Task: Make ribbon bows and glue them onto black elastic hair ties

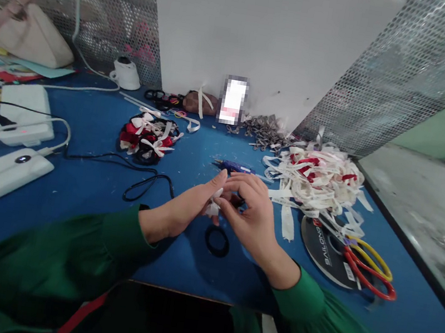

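Both my hands meet over the middle of the blue table (178, 272). Between their fingers is a small white ribbon piece (213, 205), mostly covered by the fingers. My left hand (195, 200) is closed around its left side with the thumb up. My right hand (252, 213) pinches it from the right with thumb and fingers. Something dark shows under the right fingers, too hidden to name. A black hair tie (217, 241) lies flat just below the hands. Right behind the fingers rests a blue glue gun (236, 167).
Left stands a pile of hair ties with bows (147, 139); right, a heap of white and red ribbons (318, 176). Scissors (370, 269) lie on a black disc (324, 256). A black cable (122, 157) and white power strip (1, 176) are at left. Grey clips (268, 131) sit behind.
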`<state>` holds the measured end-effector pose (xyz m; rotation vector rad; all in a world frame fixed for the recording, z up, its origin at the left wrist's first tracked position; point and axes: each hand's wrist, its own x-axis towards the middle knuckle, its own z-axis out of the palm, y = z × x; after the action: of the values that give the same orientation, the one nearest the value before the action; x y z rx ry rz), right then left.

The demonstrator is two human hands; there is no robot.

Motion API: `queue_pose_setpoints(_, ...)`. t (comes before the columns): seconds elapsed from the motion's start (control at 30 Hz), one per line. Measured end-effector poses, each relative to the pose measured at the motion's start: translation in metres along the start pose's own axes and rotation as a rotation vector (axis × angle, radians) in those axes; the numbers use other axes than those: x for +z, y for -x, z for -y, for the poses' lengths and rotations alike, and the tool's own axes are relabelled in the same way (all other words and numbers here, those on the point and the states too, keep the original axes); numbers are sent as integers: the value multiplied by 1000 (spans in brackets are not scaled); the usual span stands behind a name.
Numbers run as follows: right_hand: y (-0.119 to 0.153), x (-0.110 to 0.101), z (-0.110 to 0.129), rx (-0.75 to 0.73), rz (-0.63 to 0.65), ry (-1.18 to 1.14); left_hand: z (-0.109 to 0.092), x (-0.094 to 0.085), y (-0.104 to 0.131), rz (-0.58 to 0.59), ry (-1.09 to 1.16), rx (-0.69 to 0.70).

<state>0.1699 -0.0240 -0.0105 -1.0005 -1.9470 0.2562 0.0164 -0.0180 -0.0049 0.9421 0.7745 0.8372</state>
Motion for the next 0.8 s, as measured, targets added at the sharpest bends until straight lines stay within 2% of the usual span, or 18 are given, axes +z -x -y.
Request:
queue_pose_setpoints(0.17, 2, 2, 6, 5, -24, -63, 0, -1, 0, -45, 49, -21)
queue_pose_setpoints(0.3, 3, -7, 12, 23, -172, -88, -3, -7, -2, -26, 131, -110)
queue_pose_setpoints(0.37, 4, -16, 12, -53, -285, -30, -7, -10, -3, -47, 190, -113)
queue_pose_setpoints(0.43, 4, -24, 8, -192, -340, 132, -11, -10, -3, -94, 246, -94)
queue_pose_setpoints(0.5, 5, -28, 4, -340, -297, 319, -14, -9, -2, -123, 300, -55)
queue_pose_setpoints(0.57, 7, -28, -1, -427, -188, 435, -18, -8, -1, -120, 338, -24)
queue_pose_setpoints(0.67, 10, -24, -6, -421, -38, 476, -20, -7, 1, -108, 347, -10)
queue_pose_setpoints(0.8, 10, -22, -8, -446, -18, 528, -22, -5, 2, -133, 246, 14)
